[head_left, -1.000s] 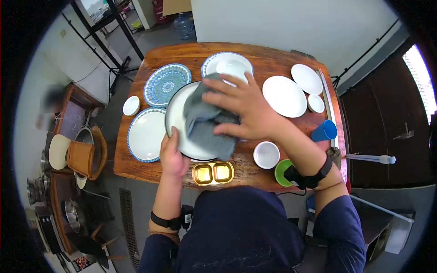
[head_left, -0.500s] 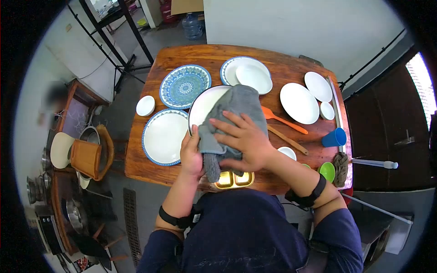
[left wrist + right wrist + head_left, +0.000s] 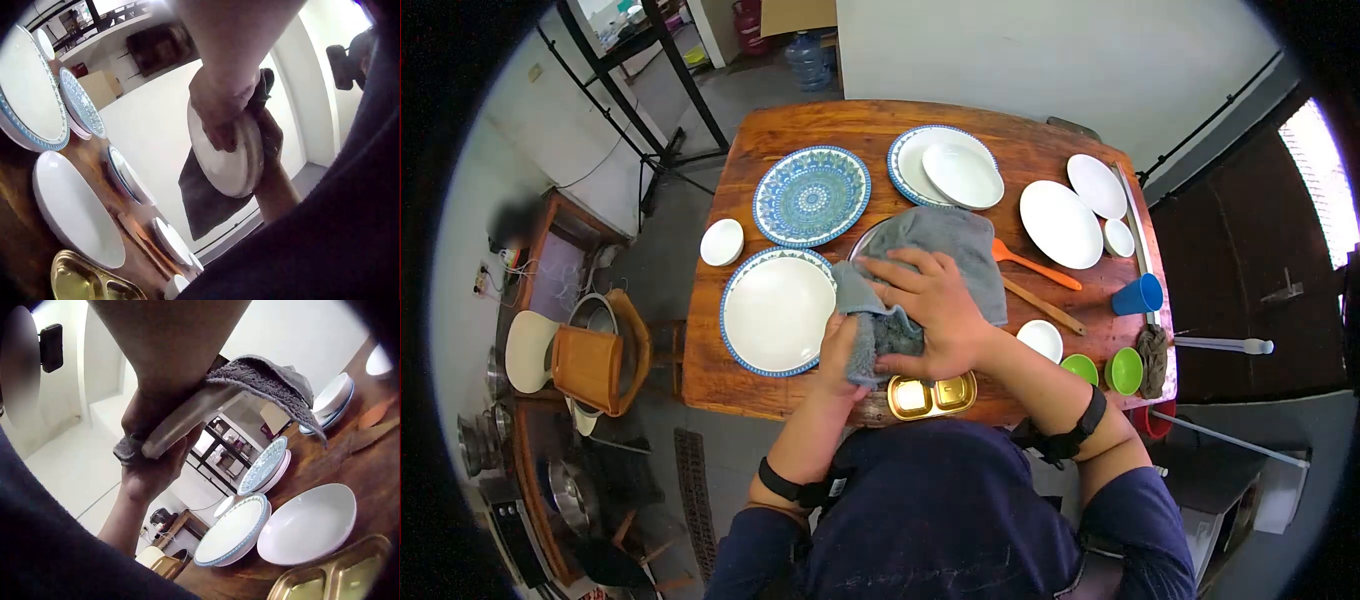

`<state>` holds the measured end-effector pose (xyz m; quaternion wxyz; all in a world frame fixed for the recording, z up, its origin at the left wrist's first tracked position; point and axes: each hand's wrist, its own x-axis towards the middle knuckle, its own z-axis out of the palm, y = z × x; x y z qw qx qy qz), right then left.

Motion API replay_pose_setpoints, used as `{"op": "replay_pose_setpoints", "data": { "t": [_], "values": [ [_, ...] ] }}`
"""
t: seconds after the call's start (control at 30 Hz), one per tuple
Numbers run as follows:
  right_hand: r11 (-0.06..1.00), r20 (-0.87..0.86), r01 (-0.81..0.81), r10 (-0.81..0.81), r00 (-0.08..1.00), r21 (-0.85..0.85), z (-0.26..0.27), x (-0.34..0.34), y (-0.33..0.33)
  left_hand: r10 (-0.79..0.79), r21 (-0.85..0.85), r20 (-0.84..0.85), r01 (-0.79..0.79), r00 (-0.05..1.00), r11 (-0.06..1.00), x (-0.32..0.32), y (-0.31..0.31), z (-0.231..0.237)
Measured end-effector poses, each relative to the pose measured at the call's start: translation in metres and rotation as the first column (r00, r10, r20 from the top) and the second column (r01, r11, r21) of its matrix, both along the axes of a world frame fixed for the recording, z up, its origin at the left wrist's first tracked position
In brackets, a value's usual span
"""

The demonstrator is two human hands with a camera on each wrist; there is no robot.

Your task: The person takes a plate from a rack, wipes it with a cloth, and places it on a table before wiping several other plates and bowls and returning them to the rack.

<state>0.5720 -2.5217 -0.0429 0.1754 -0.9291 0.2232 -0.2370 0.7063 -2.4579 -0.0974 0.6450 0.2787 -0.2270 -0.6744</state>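
A white plate (image 3: 212, 159) is held up over the table, its underside facing the left wrist camera. My left hand (image 3: 836, 350) grips it near the edge, fingers against the underside. A grey cloth (image 3: 960, 240) covers most of the plate in the head view; only a bit of rim shows at the upper left. My right hand (image 3: 935, 315) lies over the cloth on the plate's other face, with a bunched fold between thumb and fingers. In the right wrist view the cloth (image 3: 269, 381) drapes past the plate's edge.
Blue-rimmed plates (image 3: 775, 315) and a patterned plate (image 3: 812, 197) stand left and behind. A white dish (image 3: 306, 525) sits below the held plate, beside a gold two-part tray (image 3: 933, 397). To the right are an orange spatula (image 3: 1040, 265), a blue cup (image 3: 1138, 295) and green bowls (image 3: 1124, 371).
The plate has tilted and come nearer the body, and the cloth now covers more of it. My right hand has moved from the plate's middle towards the near edge by my left hand.
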Motion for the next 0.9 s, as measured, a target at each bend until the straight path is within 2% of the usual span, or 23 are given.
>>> {"op": "replay_pose_setpoints", "data": {
  "t": [0.03,0.13,0.27,0.3,0.4,0.43,0.47,0.53,0.6,0.7,0.8,0.9],
  "values": [
    [1.0,0.048,-0.023,0.023,0.999,-0.002,-0.001,-0.001,0.0,0.02,0.029,0.002,-0.02,1.0,0.999,-0.002,0.001,-0.001],
    [0.984,0.119,-0.148,0.136,0.984,0.097,-0.008,-0.003,0.0,-0.129,0.001,-0.359,0.138,0.924,0.99,0.004,-0.001,-0.012],
    [0.965,0.228,-0.238,0.209,0.951,0.112,-0.016,-0.006,0.003,0.015,-0.273,-0.269,-0.091,0.963,0.958,0.027,-0.008,-0.036],
    [0.968,0.229,-0.231,0.203,0.952,0.101,-0.015,-0.006,0.003,0.183,-0.141,-0.152,-0.205,0.971,0.969,0.027,-0.003,-0.037],
    [0.961,0.21,-0.235,0.202,0.957,0.144,-0.007,-0.01,0.003,0.243,-0.397,-0.008,-0.226,0.97,0.889,0.028,-0.005,-0.054],
    [0.957,0.201,-0.238,0.203,0.958,0.168,-0.005,-0.011,0.001,0.219,-0.182,-0.103,-0.235,0.97,0.955,0.019,-0.006,-0.029],
    [0.956,0.208,-0.245,0.21,0.955,0.161,-0.006,-0.013,0.0,0.215,0.043,-0.199,-0.211,0.956,0.977,0.003,-0.006,0.017],
    [0.955,0.22,-0.257,0.222,0.95,0.147,-0.009,-0.016,-0.002,0.168,0.239,-0.27,-0.103,0.948,0.966,-0.007,-0.014,0.037],
    [0.948,0.241,-0.276,0.234,0.942,0.158,-0.012,-0.02,-0.002,0.042,0.196,-0.229,0.004,0.972,0.981,-0.004,-0.023,0.015],
    [0.938,0.212,-0.293,0.253,0.944,0.186,-0.016,-0.028,-0.001,-0.197,0.234,-0.07,0.208,0.978,0.95,0.001,-0.027,0.0],
    [0.939,0.141,-0.266,0.239,0.961,0.218,-0.019,-0.047,0.001,-0.145,0.172,0.114,0.124,0.983,0.977,0.008,-0.029,-0.009],
    [0.975,0.057,-0.141,0.133,0.989,0.174,-0.023,-0.067,-0.001,0.02,0.083,0.125,-0.03,0.992,0.996,-0.006,-0.02,0.02]
  ]
}}
